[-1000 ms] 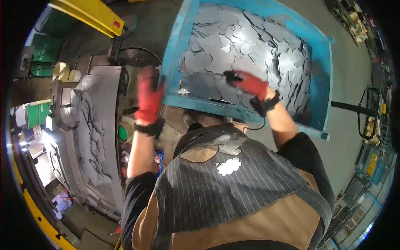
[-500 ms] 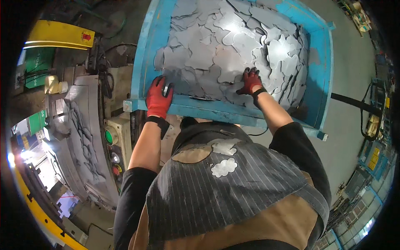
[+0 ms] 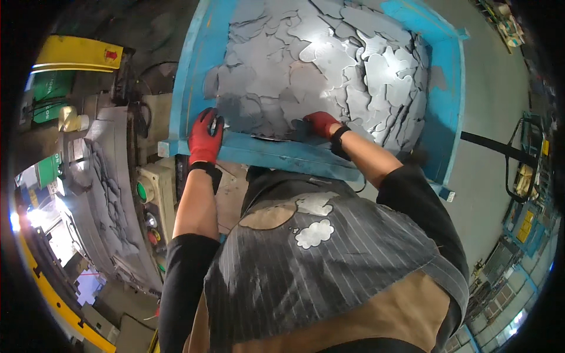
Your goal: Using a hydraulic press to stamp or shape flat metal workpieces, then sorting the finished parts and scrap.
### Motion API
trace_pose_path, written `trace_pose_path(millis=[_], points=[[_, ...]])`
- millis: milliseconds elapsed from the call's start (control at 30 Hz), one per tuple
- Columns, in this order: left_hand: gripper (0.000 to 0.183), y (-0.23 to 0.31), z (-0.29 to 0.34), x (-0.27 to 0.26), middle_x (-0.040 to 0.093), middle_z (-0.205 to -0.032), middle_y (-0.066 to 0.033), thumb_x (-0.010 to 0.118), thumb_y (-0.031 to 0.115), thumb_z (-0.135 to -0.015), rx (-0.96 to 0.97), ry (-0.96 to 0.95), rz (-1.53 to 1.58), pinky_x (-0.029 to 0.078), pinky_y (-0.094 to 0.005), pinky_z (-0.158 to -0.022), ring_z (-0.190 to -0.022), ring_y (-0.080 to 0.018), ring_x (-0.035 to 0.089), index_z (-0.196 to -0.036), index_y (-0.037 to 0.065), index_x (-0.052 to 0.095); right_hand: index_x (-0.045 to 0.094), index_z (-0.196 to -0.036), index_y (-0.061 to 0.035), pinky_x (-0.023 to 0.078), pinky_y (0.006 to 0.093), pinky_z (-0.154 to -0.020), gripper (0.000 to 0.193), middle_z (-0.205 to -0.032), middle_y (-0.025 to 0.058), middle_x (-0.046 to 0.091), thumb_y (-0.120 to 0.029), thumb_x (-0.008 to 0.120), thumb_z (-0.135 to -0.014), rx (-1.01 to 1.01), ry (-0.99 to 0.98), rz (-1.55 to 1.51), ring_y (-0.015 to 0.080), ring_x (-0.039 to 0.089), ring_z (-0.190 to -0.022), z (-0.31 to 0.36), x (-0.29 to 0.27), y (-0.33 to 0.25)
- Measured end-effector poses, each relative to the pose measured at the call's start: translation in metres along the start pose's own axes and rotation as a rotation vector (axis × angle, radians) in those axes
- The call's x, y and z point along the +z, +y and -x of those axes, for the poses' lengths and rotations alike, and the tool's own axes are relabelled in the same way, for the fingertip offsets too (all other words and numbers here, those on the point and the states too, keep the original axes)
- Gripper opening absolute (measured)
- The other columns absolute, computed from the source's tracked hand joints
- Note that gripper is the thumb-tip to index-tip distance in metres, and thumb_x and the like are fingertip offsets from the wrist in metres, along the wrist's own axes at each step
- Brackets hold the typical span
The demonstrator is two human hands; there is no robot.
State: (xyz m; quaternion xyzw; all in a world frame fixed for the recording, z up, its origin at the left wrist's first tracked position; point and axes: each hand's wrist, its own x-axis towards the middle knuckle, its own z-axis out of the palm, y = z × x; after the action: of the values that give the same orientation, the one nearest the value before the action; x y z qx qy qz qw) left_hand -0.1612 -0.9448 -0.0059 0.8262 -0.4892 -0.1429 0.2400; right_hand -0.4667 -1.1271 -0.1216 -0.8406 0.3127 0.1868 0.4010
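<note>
A blue metal bin (image 3: pixel 282 154) stands in front of me, filled with flat grey sheet-metal pieces (image 3: pixel 268 65) with curved, irregular outlines. My left hand (image 3: pixel 206 136), in a red glove with dark fingertips, lies over the bin's near rim by the left corner. Its thumb stands apart from the fingers, leaving a gap. Farther right, just inside the near wall, my right hand (image 3: pixel 322 124) is in the same kind of glove. Its fingers curl down among the pieces, and whatever they hold is hidden.
At my left is a machine with a control box bearing a green button (image 3: pixel 142 191). More grey scrap pieces (image 3: pixel 112 197) lie on the chute there. A yellow guard (image 3: pixel 79 54) juts out at the upper left. A black bar (image 3: pixel 494 144) extends from the bin's right side.
My right hand has moved left and nearer to me, and its spread fingers have curled. My left hand stays at the rim. The whole view has shifted slightly.
</note>
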Motion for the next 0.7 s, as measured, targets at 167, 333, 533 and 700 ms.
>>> trace_pose_path(millis=[167, 333, 533, 700], points=[[0.035, -0.004, 0.004, 0.005, 0.052, -0.119, -0.0088, 0.062, 0.020, -0.078, -0.064, -0.019, 0.058, 0.042, -0.0348, -0.088, -0.107, -0.0281, 0.051, -0.112, 0.011, 0.057, 0.054, -0.116, -0.0053, 0.047, 0.0274, -0.065, 0.048, -0.094, 0.0100, 0.062, -0.013, 0.063, -0.069, 0.254, 0.096, -0.661, 0.0163, 0.060, -0.077, 0.031, -0.054, 0.033], [0.036, -0.007, 0.004, 0.003, 0.052, -0.119, -0.0084, 0.062, 0.021, -0.078, -0.032, -0.010, 0.025, 0.042, -0.0346, -0.089, -0.107, -0.0277, 0.051, -0.113, 0.011, 0.056, 0.048, -0.119, 0.0017, 0.045, 0.0256, -0.062, 0.059, -0.097, 0.0093, 0.061, -0.014, 0.069, -0.066, 0.305, 0.335, -0.993, 0.0145, 0.058, -0.077, 0.072, -0.098, 0.106], [0.038, -0.016, 0.001, 0.009, 0.052, -0.120, -0.0098, 0.063, 0.023, -0.078, -0.045, -0.031, -0.005, 0.042, -0.0347, -0.089, -0.108, -0.0273, 0.051, -0.114, 0.011, 0.057, 0.055, -0.111, 0.0005, 0.046, 0.0303, -0.059, 0.058, -0.089, 0.0115, 0.062, -0.022, 0.074, -0.061, 0.303, 0.138, -0.209, 0.0183, 0.058, -0.071, 0.109, -0.096, 0.147], [0.038, -0.013, -0.001, 0.008, 0.052, -0.120, -0.0102, 0.062, 0.024, -0.079, -0.020, -0.011, -0.012, 0.042, -0.0348, -0.090, -0.107, -0.0277, 0.052, -0.114, 0.011, 0.056, 0.051, -0.114, -0.0076, 0.046, 0.0388, -0.081, 0.052, -0.105, 0.0183, 0.059, -0.030, 0.067, -0.069, 0.037, 0.135, 0.082, 0.0323, 0.058, -0.092, 0.099, -0.017, 0.144]])
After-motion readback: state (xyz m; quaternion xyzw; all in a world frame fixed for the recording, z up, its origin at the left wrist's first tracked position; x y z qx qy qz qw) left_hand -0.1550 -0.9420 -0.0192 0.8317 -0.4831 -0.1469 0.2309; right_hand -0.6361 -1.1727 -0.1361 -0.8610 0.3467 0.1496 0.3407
